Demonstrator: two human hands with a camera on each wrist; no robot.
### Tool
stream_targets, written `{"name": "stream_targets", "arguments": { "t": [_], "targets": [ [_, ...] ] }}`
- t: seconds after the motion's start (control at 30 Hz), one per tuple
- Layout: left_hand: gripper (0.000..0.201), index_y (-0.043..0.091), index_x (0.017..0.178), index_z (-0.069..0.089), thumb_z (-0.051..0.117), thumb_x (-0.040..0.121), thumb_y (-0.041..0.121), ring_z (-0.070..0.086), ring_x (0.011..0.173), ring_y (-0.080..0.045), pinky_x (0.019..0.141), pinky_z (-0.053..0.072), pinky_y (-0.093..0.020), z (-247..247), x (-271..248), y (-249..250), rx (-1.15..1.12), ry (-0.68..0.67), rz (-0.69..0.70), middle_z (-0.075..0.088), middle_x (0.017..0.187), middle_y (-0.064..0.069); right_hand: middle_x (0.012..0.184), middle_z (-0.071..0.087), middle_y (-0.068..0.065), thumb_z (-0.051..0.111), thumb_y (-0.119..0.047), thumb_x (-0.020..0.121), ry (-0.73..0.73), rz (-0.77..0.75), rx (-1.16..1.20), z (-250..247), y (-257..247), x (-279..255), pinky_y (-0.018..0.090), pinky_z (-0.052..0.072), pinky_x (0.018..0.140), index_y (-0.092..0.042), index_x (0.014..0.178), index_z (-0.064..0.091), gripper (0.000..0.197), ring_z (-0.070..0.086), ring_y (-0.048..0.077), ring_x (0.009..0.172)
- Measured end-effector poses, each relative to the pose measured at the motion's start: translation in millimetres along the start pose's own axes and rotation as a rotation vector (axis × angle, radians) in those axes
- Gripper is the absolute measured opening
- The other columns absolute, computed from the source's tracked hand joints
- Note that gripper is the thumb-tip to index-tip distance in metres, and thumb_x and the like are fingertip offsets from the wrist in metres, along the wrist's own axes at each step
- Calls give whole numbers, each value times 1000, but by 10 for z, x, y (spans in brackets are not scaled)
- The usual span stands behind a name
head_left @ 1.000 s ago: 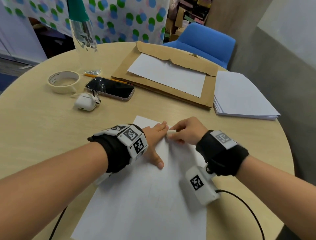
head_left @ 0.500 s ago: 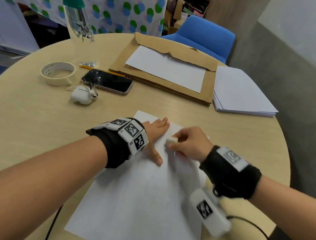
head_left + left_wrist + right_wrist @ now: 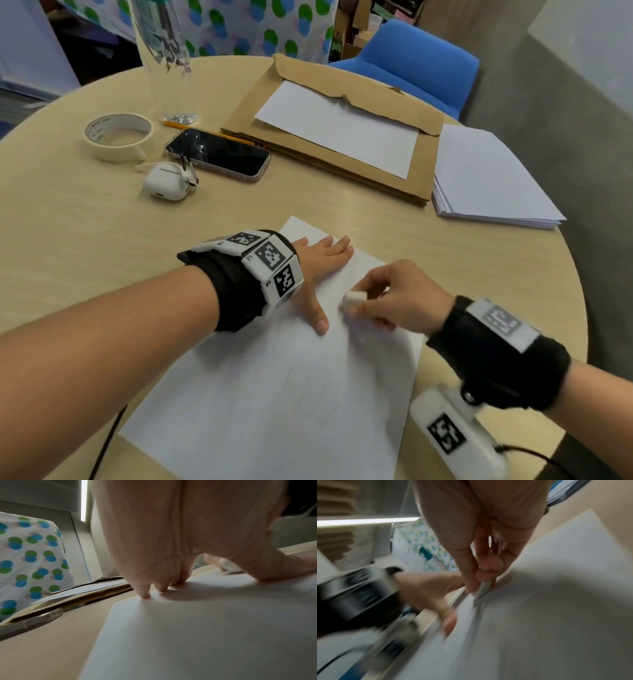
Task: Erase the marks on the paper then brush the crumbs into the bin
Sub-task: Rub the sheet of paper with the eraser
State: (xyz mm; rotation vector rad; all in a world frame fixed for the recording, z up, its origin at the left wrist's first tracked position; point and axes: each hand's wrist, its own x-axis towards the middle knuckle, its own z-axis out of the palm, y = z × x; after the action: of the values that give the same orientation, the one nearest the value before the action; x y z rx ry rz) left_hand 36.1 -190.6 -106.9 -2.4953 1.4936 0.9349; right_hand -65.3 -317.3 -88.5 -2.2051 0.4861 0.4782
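A white sheet of paper lies on the round wooden table in front of me, with faint pencil lines on it. My left hand presses flat on the sheet's far part, fingers straight and thumb spread; the left wrist view shows its fingertips on the paper. My right hand pinches a small white eraser and holds it down on the paper just right of the left thumb. In the blurred right wrist view the eraser sits between thumb and fingers against the sheet. No bin is in view.
Behind the sheet lie a brown envelope with a white sheet on it, a paper stack at the right, a phone, a pencil, an earbud case and a tape roll. A blue chair stands beyond the table.
My right hand has slid the eraser down the paper toward me, away from the left fingertips to beside the left thumb. The left hand stays pressed on the sheet.
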Motion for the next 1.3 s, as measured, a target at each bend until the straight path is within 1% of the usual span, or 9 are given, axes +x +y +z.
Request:
{"name": "stream_targets", "arguments": {
  "t": [0.23, 0.37, 0.43, 0.57, 0.7, 0.8, 0.93, 1.1, 1.3],
  "targets": [
    [125, 17, 147, -19, 73, 70, 50, -16, 144, -14, 117, -6, -36, -6, -15, 10, 4, 0, 12, -25, 155, 4, 60, 59, -1, 76, -16, 75, 252, 22, 130, -71, -36, 195, 19, 45, 55, -19, 70, 62, 15, 52, 8, 51],
    [126, 17, 146, -21, 73, 70, 51, -17, 144, -14, 116, -6, -37, -9, 3, 5, 16, -21, 17, -26, 154, 4, 57, 56, -6, 78, -18, 71, 14, -12, -17, 111, 93, -179, 10, 37, 42, -17, 79, 67, 14, 49, -1, 34],
    [125, 17, 146, -21, 73, 70, 51, -17, 144, -14, 117, -5, -37, -13, 1, 12, 21, -24, 22, -25, 155, 4, 58, 59, -3, 78, -20, 72, -18, 20, 1, 39, 43, -140, 15, 42, 46, -18, 74, 69, 9, 50, 1, 38],
    [123, 18, 147, -18, 73, 71, 50, -16, 144, -13, 117, -5, -36, -3, -15, 21, 14, -10, 17, -24, 155, 5, 62, 61, -2, 74, -19, 76, 248, 8, 50, -140, -52, 183, 27, 50, 62, -23, 66, 63, 15, 55, 11, 56],
    [126, 18, 147, -19, 75, 69, 49, -17, 144, -13, 117, -6, -37, -25, -24, 19, 18, -31, 6, -25, 155, 4, 62, 57, -5, 73, -15, 76, 188, -41, -1, 0, 64, -1, 17, 42, 49, -15, 86, 68, 11, 53, 3, 46],
    [126, 18, 147, -20, 76, 70, 46, -17, 144, -17, 117, -3, -43, -81, -21, 103, 55, -76, -1, -25, 155, 3, 55, 56, -5, 74, -10, 75, 27, -44, -3, 62, 147, -190, 13, 38, 39, -15, 79, 66, 10, 48, 1, 31],
    [110, 19, 148, -15, 67, 80, 45, -14, 145, -22, 117, 2, -46, -102, -20, 212, 40, -78, -8, -23, 156, 2, 49, 59, -1, 75, -11, 74, -10, 50, 91, -23, 117, -109, 18, 46, 48, -13, 69, 67, 9, 50, 7, 39],
    [113, 21, 150, -4, 69, 71, 56, -7, 146, -20, 117, 1, -51, 88, 23, 214, -41, 89, -48, -12, 158, 5, 59, 62, 3, 74, -14, 75, 202, 62, 169, -189, 22, 180, 28, 51, 64, -16, 70, 65, 11, 56, 13, 54],
    [118, 19, 148, -16, 68, 73, 55, -15, 145, -21, 116, -4, -47, 82, 57, 223, -2, 43, -51, -22, 156, 3, 56, 57, -4, 75, -14, 75, 34, -9, 33, 25, 172, -196, 15, 40, 40, -20, 71, 62, 15, 50, 0, 35]
  ]
}}
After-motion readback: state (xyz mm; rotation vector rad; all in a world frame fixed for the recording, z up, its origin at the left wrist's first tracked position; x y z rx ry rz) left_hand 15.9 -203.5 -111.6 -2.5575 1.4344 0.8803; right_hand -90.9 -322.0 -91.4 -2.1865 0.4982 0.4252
